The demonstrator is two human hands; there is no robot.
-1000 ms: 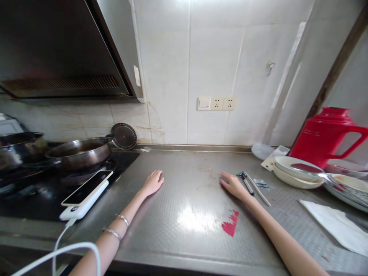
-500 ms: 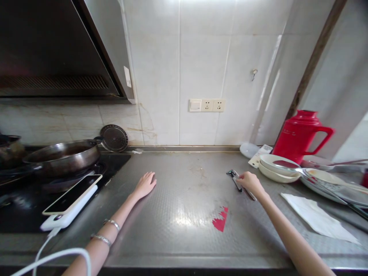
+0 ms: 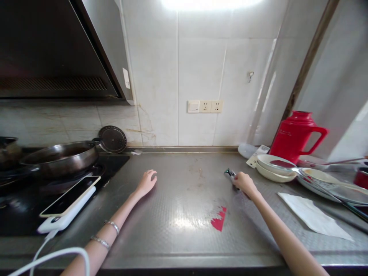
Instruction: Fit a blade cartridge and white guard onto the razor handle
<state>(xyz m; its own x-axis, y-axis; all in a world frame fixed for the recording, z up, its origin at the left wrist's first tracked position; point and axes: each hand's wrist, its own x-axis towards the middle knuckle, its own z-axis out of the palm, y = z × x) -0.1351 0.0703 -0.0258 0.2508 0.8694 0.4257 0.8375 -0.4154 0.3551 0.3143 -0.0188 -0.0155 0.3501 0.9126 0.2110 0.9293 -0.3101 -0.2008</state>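
One razor (image 3: pixel 230 173), likely light, stiff and slick, sits pinched in my right hand (image 3: pixel 244 184), head toward ten o'clock; mid-handle suits best. My left hand (image 3: pixel 147 182) lies empty, fingers apart.

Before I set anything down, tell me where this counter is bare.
Widest: the counter between the left hand and the razor, behind the red scrap. Another lies left of it, toward the near edge. Crowded: right, with bowls, flask and white sheet; left, with pan and phone.
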